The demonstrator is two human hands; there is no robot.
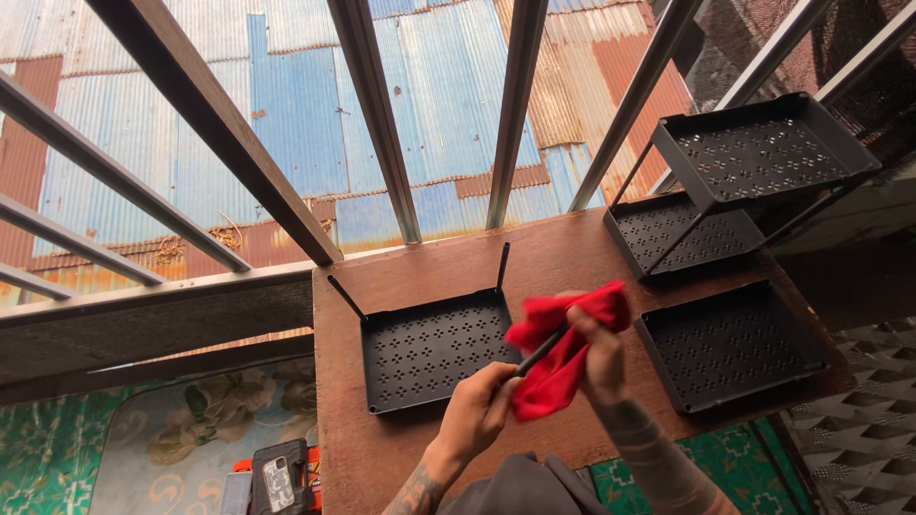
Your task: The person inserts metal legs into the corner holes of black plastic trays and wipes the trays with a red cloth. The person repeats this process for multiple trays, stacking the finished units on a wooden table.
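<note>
The red cloth (pixel 563 348) is covering most of the thin black rod (pixel 540 351) and the right hand's (pixel 603 358) palm, while the bottom edge is cutting off both forearms and the orange-black gadget (pixel 279 482).

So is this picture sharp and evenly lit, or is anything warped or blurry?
Head view: soft daylight, no glare; the window bars splay outward from wide-lens distortion; the red cloth and perforated black tray look sharp; the right edge falls dark.
</note>
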